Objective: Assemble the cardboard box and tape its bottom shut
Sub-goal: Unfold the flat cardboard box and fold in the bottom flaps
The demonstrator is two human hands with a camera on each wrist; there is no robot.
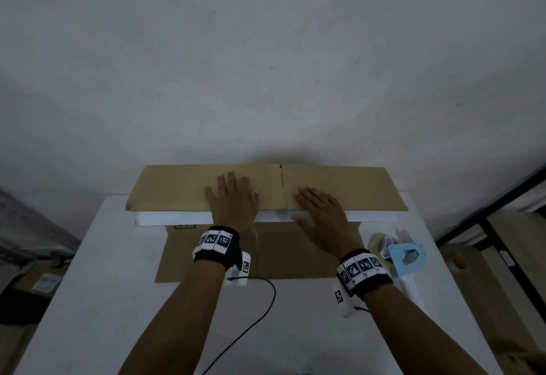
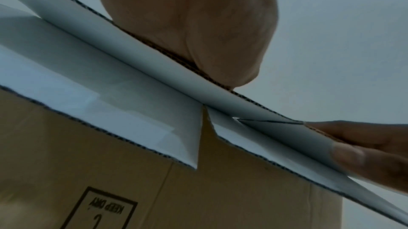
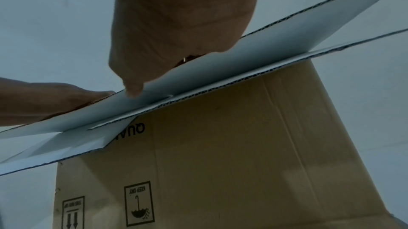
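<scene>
The brown cardboard box (image 1: 280,253) stands on the white table (image 1: 118,286), with its two top flaps (image 1: 177,185) folded level and their white undersides showing at the near edge. My left hand (image 1: 232,197) lies flat with spread fingers on the left flap, just left of the seam. My right hand (image 1: 322,212) lies on the right flap with its fingers on top and its thumb (image 2: 364,150) against the white underside, pinching the flap's near edge. In the right wrist view the box wall (image 3: 220,145) carries "keep dry" marks.
A light blue tape dispenser (image 1: 404,256) with a white handle and a tape roll (image 1: 376,243) lies on the table right of the box. A black cable (image 1: 260,309) runs along the table from my left wrist. More cardboard boxes (image 1: 502,286) stand on the floor at both sides.
</scene>
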